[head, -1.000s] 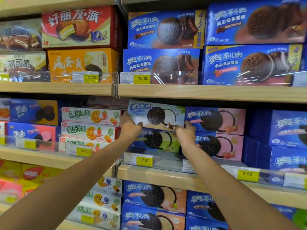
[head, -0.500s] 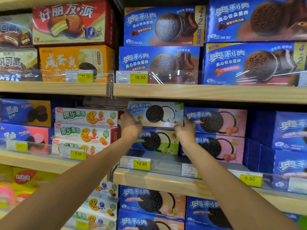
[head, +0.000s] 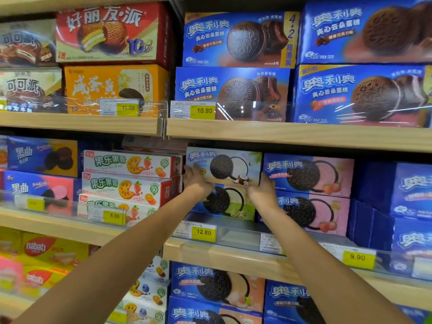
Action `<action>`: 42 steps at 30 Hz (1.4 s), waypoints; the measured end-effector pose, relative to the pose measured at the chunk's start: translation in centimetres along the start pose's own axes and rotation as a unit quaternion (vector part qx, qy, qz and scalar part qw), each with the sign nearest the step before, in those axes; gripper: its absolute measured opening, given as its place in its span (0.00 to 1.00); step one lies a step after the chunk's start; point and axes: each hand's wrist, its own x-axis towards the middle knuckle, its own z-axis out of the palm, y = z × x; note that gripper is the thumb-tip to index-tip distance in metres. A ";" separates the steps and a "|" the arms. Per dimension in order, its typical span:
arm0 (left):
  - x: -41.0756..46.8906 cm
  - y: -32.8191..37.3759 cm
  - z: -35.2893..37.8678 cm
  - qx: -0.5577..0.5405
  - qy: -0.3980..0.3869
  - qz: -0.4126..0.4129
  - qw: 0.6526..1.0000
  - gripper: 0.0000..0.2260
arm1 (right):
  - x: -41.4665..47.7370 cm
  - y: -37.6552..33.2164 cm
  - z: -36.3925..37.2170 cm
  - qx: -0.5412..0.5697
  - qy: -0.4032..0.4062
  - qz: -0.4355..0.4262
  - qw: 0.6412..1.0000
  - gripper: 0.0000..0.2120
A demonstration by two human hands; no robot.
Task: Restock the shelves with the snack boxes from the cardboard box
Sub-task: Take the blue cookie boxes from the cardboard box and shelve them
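Observation:
A pale blue coconut cookie box sits on the middle shelf, on top of a green-and-blue cookie box. My left hand holds its lower left corner. My right hand holds its lower right corner from below. The box lies level, its front facing me, just under the shelf above. The cardboard box is not in view.
Pink strawberry cookie boxes stand right of the held box, white fruit-biscuit boxes left of it. A clear plastic rail with price tags runs along the shelf front. Large blue cake boxes fill the shelf above.
Both hands have pushed the coconut box further back and level on top of the green box; earlier it was tilted and nearer to me. The camera shifted slightly.

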 end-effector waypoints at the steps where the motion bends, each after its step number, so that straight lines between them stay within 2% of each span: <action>1: -0.2 0.1 0.2 -0.002 -0.016 0.009 1.000 0.37 | 0.0 0.2 -0.1 -0.007 -0.006 -0.012 1.000 0.21; 5: -1.6 0.9 1.7 -0.033 -0.030 0.068 0.997 0.31 | -0.3 0.6 -0.6 -0.117 -0.055 -0.024 0.991 0.16; 9: -2.7 1.5 2.2 0.036 -0.050 0.111 0.992 0.27 | -0.7 1.0 -1.1 -0.160 -0.029 -0.024 0.986 0.17; 12: -3.3 1.9 2.0 0.125 -0.040 0.159 0.978 0.26 | -1.1 1.6 -2.3 -0.195 0.001 -0.055 0.979 0.25; 15: -4.2 2.9 2.5 0.228 -0.042 0.234 0.944 0.27 | -1.1 2.4 -3.7 -0.286 -0.002 -0.079 0.955 0.32; 18: -4.7 4.0 3.7 0.264 -0.073 0.228 0.934 0.27 | -1.3 2.7 -4.4 -0.329 -0.019 -0.076 0.941 0.33; 23: -4.9 4.7 5.2 0.298 -0.091 0.218 0.925 0.27 | -1.7 3.0 -5.2 -0.335 -0.048 -0.088 0.937 0.31; 28: -5.5 4.9 4.2 0.248 -0.072 0.236 0.937 0.23 | -1.9 3.2 -5.7 -0.319 -0.067 -0.097 0.941 0.30; 32: -7.6 4.9 2.2 0.109 0.004 0.260 0.960 0.21 | -3.0 2.1 -5.8 -0.224 -0.055 -0.129 0.964 0.28; 36: -9.6 3.7 0.4 0.003 0.008 0.200 0.980 0.19 | -5.7 0.2 -5.4 -0.151 -0.051 -0.153 0.975 0.20; 39: -11.7 1.9 -0.5 -0.027 -0.016 0.167 0.985 0.16 | -8.1 -0.2 -4.9 -0.159 -0.065 -0.168 0.971 0.14; 42: -15.2 -0.3 -0.8 -0.048 0.020 0.161 0.986 0.16 | -11.5 0.6 -4.5 -0.177 -0.040 -0.221 0.958 0.14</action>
